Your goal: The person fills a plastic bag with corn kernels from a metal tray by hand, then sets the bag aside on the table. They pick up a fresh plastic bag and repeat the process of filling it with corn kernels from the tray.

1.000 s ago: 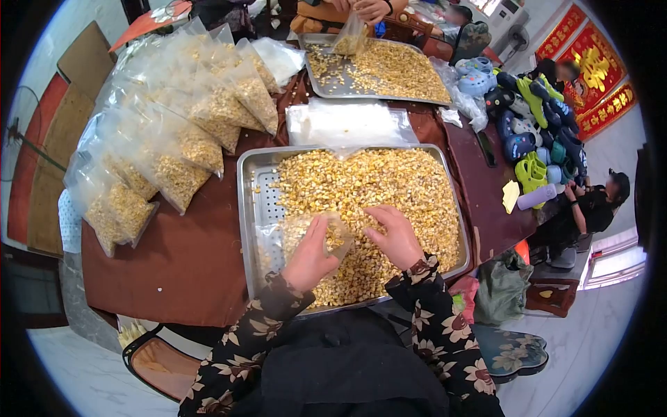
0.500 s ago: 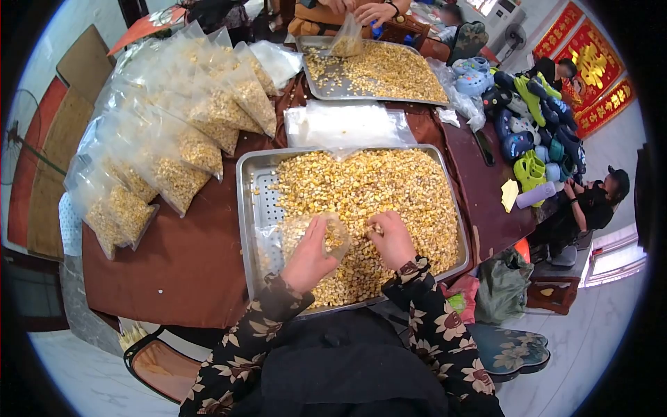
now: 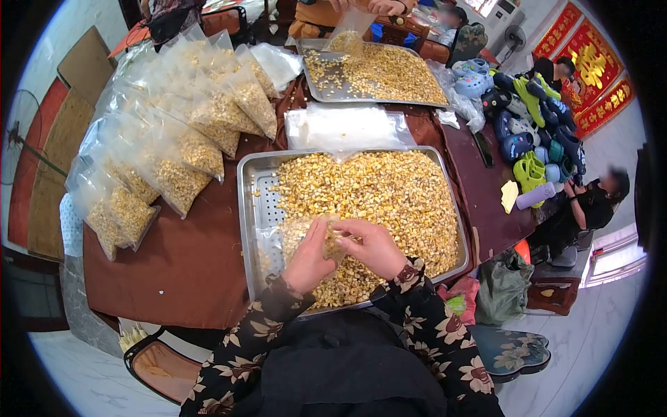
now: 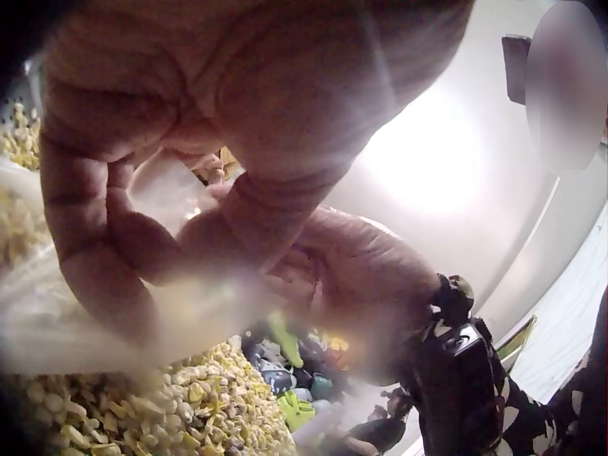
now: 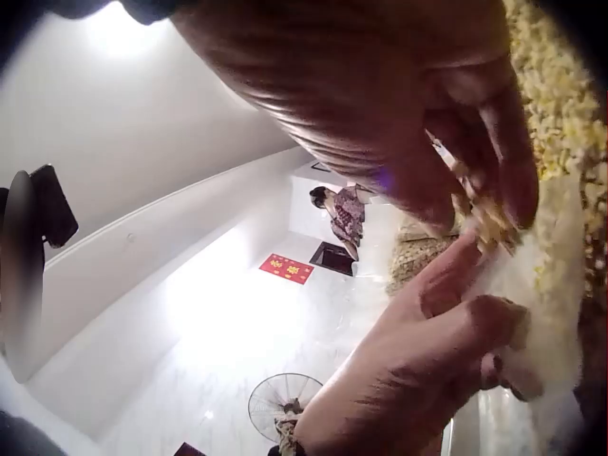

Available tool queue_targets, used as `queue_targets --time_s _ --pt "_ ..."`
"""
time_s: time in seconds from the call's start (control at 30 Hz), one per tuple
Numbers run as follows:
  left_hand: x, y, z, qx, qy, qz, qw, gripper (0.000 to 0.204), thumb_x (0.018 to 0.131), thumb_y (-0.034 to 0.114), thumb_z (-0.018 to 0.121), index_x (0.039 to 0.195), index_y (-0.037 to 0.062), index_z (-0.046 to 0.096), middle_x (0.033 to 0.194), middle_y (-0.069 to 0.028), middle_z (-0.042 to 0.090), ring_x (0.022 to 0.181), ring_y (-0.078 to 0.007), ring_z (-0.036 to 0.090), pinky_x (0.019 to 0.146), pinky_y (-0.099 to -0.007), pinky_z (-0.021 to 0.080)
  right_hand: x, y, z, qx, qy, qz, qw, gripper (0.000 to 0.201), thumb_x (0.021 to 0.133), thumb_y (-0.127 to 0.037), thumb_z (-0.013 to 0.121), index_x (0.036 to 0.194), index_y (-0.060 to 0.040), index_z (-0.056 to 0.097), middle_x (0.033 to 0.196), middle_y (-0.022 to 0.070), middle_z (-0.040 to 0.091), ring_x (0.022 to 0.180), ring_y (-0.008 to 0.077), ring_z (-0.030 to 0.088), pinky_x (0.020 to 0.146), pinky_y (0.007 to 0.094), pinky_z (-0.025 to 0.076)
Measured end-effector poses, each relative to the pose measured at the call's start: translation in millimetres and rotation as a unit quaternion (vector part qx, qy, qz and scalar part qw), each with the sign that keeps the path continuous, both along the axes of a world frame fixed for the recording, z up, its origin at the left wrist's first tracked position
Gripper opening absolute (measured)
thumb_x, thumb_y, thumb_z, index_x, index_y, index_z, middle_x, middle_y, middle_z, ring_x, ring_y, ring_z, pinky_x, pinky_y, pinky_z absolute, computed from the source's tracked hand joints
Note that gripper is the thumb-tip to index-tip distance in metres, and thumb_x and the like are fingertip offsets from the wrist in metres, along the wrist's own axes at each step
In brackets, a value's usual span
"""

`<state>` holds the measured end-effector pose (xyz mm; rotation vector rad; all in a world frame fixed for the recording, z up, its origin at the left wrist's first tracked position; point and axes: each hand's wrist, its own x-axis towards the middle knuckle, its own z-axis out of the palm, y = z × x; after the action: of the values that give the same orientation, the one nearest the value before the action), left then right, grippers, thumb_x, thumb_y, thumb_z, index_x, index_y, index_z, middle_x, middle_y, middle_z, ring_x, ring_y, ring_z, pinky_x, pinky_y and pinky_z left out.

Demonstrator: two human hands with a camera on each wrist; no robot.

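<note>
A shallow metal tray (image 3: 258, 167) full of loose corn kernels (image 3: 403, 194) lies in front of me. Low over its left side, my left hand (image 3: 309, 260) grips a clear plastic bag (image 3: 294, 231) by its mouth, with some kernels inside. My right hand (image 3: 375, 249) has its fingertips right at the bag's mouth. In the right wrist view, a small handful of corn kernels (image 5: 489, 220) shows in the right hand's curled fingers, just above the bag's opening. The bag's lower part is partly hidden behind the left hand.
Many filled bags (image 3: 184, 149) are heaped at the left on a brown cloth (image 3: 167, 278). Flat empty bags (image 3: 347, 126) lie behind the tray. Another person's hands (image 3: 382, 7) work over a second corn tray (image 3: 326, 90). Clogs (image 3: 531, 170) pile up at the right.
My right hand dipped into the kernels, closed its fingers and moved left to the bag's mouth. The left hand has kept its hold on the bag.
</note>
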<state>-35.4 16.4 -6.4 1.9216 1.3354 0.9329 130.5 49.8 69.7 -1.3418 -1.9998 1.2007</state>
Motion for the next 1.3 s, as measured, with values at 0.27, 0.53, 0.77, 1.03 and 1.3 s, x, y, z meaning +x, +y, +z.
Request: queue_targets --time_s 0.27,0.53,0.77,1.03,1.3 --pt "0.3 -1.1 -3.4 -0.067 -0.061 0.009 0.996 0.076 0.074 0.001 0.060 0.141 0.0018 0.025 0.139 -0.0197 0.036 0.106 -0.0218 0.053 0.072 -0.0278 0.050 47.8 -6.6 -7.9 0.097 -0.295 -0.035 0.950 0.067 0.073 -0.026 0.073 0.132 -0.0116 0.045 0.132 0.0170 0.044 0.122 0.0331 0.043 0.095 0.0426 0.041" --pt "-1.1 -0.3 13.6 -0.180 -0.140 -0.029 0.973 0.070 0.077 0.011 0.060 0.136 -0.0049 0.026 0.140 -0.0297 0.029 0.132 -0.0418 0.026 0.108 -0.0392 0.028 41.7 -28.3 -22.0 0.113 -0.351 -0.048 0.928 0.077 0.069 -0.024 0.076 0.135 -0.0145 0.039 0.133 0.0216 0.038 0.116 0.0364 0.047 0.090 0.0412 0.045" --pt "-4.2 -4.2 19.9 -0.169 -0.122 -0.018 0.978 0.069 0.079 0.014 0.059 0.137 -0.0053 0.025 0.139 -0.0307 0.029 0.133 -0.0420 0.026 0.108 -0.0387 0.028 60.3 -3.8 -51.7 0.115 -0.167 -0.135 0.970 0.029 0.076 -0.010 0.067 0.103 -0.0060 0.059 0.099 0.0144 0.056 0.092 0.0314 0.056 0.080 0.0371 0.045" --pt "0.1 -2.3 17.6 -0.149 -0.114 -0.015 0.982 0.065 0.080 0.013 0.059 0.134 -0.0041 0.028 0.137 -0.0306 0.031 0.131 -0.0427 0.028 0.106 -0.0396 0.030 30.3 2.9 -17.2 0.055 -0.045 -0.139 0.988 0.017 0.077 -0.013 0.067 0.092 -0.0044 0.063 0.090 0.0077 0.063 0.076 0.0165 0.057 0.068 0.0280 0.046" --pt "-4.5 -2.9 28.4 -0.150 -0.148 -0.024 0.977 0.073 0.072 0.004 0.061 0.136 -0.0028 0.027 0.130 -0.0260 0.039 0.123 -0.0400 0.039 0.100 -0.0379 0.036 0.8 -0.5 6.5 0.064 -0.023 -0.011 0.998 0.029 0.084 -0.020 0.062 0.107 -0.0016 0.062 0.099 0.0150 0.063 0.087 0.0315 0.060 0.077 0.0358 0.048"
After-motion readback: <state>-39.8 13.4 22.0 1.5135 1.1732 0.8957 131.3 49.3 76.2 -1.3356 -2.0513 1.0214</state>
